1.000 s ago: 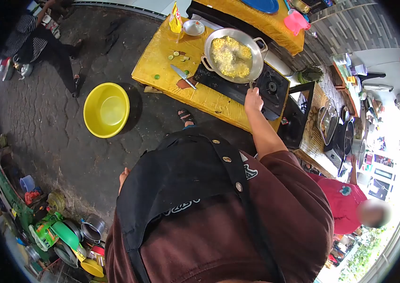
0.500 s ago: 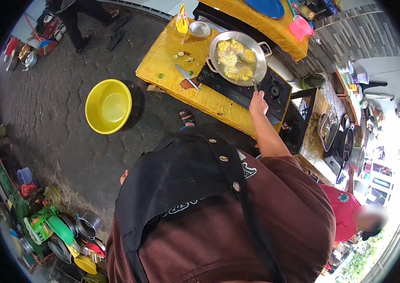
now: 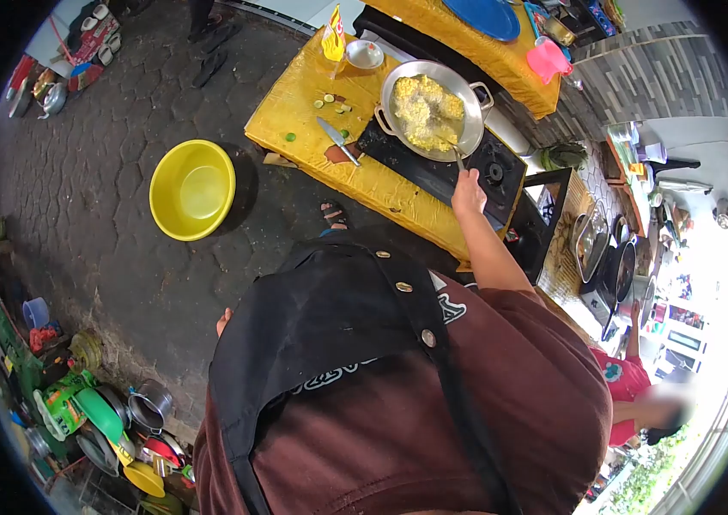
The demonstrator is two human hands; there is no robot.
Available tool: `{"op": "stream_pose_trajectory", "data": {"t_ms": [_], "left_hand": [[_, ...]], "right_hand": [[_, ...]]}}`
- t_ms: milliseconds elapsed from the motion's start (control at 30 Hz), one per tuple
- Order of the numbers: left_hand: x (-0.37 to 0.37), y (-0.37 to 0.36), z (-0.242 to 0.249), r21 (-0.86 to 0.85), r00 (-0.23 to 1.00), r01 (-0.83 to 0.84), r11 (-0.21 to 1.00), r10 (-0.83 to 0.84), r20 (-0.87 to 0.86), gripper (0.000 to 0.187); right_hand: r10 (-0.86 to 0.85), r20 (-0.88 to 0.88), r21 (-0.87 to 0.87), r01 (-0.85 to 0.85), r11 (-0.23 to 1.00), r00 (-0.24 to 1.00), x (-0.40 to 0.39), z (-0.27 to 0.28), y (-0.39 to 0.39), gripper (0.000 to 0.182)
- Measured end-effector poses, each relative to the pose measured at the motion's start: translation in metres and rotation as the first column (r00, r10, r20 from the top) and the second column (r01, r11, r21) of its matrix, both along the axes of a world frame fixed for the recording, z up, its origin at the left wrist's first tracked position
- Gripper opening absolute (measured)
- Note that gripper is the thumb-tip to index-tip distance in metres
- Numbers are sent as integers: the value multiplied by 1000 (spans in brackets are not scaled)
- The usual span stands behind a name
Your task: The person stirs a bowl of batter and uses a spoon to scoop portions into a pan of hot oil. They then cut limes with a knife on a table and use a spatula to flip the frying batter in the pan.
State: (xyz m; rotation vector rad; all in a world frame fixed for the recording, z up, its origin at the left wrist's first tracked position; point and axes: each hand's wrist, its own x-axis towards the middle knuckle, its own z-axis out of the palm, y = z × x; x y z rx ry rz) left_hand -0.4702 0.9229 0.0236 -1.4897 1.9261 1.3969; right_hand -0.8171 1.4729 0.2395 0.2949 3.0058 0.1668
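Note:
My right hand (image 3: 469, 193) is wrapped round the handle of a metal spatula (image 3: 460, 160), whose far end is down among the food in the pan. Yellow, lumpy pieces of food (image 3: 422, 110) cook in bubbling oil inside a wide two-handled pan (image 3: 469, 131). That pan sits on a black gas stove (image 3: 411, 167). Of my left hand (image 3: 224, 321), only a few fingertips show past the left edge of my black apron, low at my side. The apron hides the rest of it, so its grip cannot be seen.
On the yellow-covered table (image 3: 295, 103) lie a knife (image 3: 338, 142), cut limes (image 3: 330, 99), a small bowl (image 3: 365, 55) and a yellow packet (image 3: 334, 39). A yellow tub (image 3: 192, 190) stands on the paved floor. Another person in a red shirt (image 3: 626, 378) is at the right.
The view has shifted slightly. My right hand keeps its hold on the spatula in the pan. The walking person at top left has mostly left view; the person in red has shifted.

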Motion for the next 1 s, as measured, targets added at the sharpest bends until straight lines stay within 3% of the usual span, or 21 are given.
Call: {"op": "stream_pose_trajectory", "data": {"t_ms": [33, 167, 233, 300, 400, 433, 567, 667, 733, 767, 833, 1000], "left_hand": [[-6, 6, 10, -67, 993, 61, 996, -53, 105, 44], [-11, 3, 11, -96, 998, 15, 995, -9, 59, 45], [-13, -19, -10, 108, 999, 34, 994, -37, 34, 45], [-15, -26, -26, 77, 995, 96, 992, -97, 13, 44], [-27, -27, -34, 15, 976, 215, 976, -216, 40, 44], [-33, -23, -35, -11, 957, 277, 961, -275, 92, 44], [-54, -8, -40, 48, 984, 170, 984, -172, 54, 44], [-61, 3, -47, 48, 988, 150, 988, -147, -56, 45], [-67, 11, -46, 212, 988, -97, 973, 120, -96, 46], [-69, 16, -36, 200, 989, -105, 974, 124, -85, 46], [-77, 33, -14, 75, 999, 38, 996, -36, -29, 46], [-83, 65, -6, 9, 991, 107, 994, -107, 75, 47]], "right_hand": [[2, 5, 0, -2, 1000, 1000, -4, -5, -2, 24], [105, 143, 43, -112, 993, 984, 3, -27, 1, 20], [188, 236, 77, -211, 974, 953, 15, -24, 4, 18], [132, 225, 41, -145, 989, 965, 15, -3, 11, 21], [-103, -9, -153, 101, 983, 995, 2, 21, 33, 30], [-113, -74, -164, 100, 981, 991, -9, 16, 53, 29], [-301, 38, -273, 299, 914, 953, -66, 29, 102, 25], [-233, 113, -96, 244, 965, 966, -119, 0, 147, 22], [-186, 129, -5, 188, 982, 974, -153, -10, 158, 26], [-117, 172, -20, 122, 992, 978, -165, 0, 153, 29], [-119, 212, -30, 129, 991, 970, -193, 6, 151, 29], [-6, 360, 26, -4, 1000, 933, -264, -3, 163, 29]]}}
